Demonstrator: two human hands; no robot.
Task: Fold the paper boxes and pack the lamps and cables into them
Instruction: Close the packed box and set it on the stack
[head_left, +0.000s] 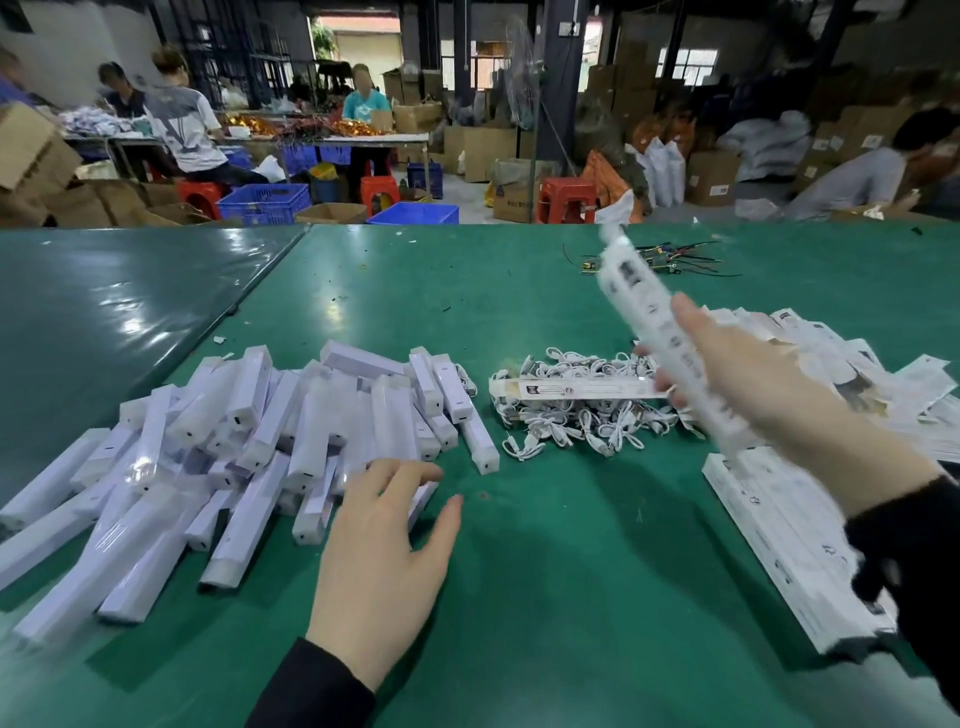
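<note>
A pile of white bar lamps (244, 441) lies on the left of the green table (545, 571). My left hand (384, 551) reaches over the pile's right edge, fingers spread and relaxed, its fingertips touching a lamp. A heap of coiled white cables (571, 421) sits in the middle, with one long printed box (571, 388) lying across it. My right hand (753, 374) grips a blurred white paper box (644, 317) raised at a slant above the cables. Flat unfolded boxes (841, 358) are stacked at the right.
More flat boxes (784, 545) lie along the near right by my sleeve. Loose coloured wires (670, 260) sit at the far side of the table. Beyond the table, people work among blue crates (265, 202), red stools and cartons.
</note>
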